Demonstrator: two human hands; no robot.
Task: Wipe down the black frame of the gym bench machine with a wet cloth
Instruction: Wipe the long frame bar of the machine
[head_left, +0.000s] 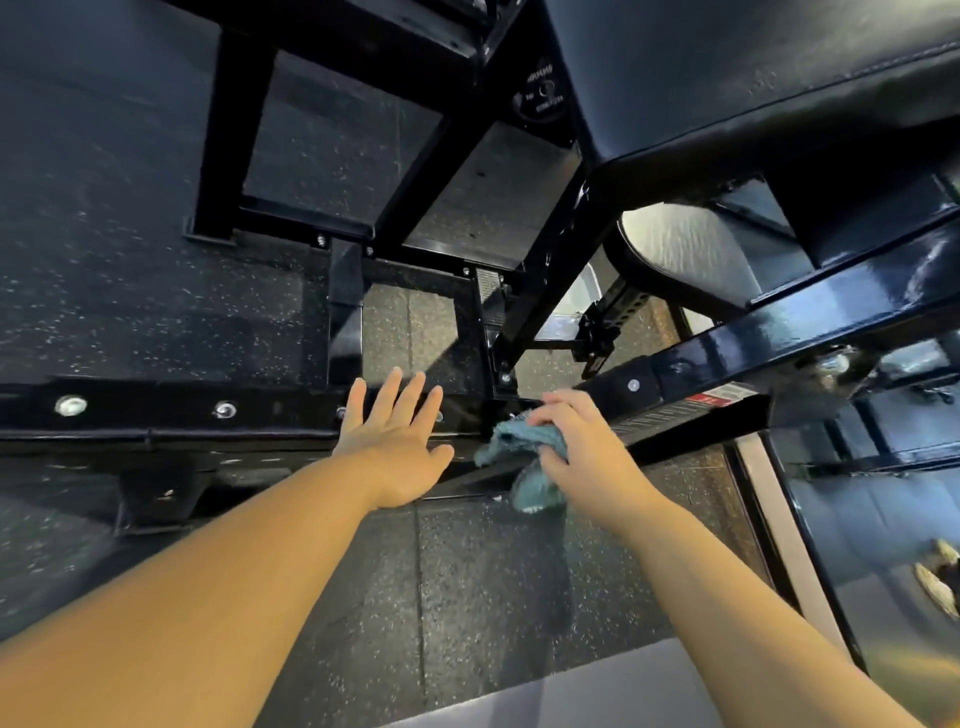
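The black steel frame (156, 415) of the bench machine runs low across the view, with bolts along its base bar. My left hand (397, 441) lies flat on that bar, fingers straight and spread. My right hand (576, 447) grips a bunched teal cloth (524, 452) and holds it against the frame where the base bar meets a slanted beam (779, 332). Part of the cloth hangs down below the hand.
A black padded seat (753, 78) overhangs at the upper right. Upright and slanted frame tubes (545, 270) rise behind the hands, one with adjustment holes. Speckled rubber floor (467, 597) lies below. A red and white warning label (722, 397) sits on the right bar.
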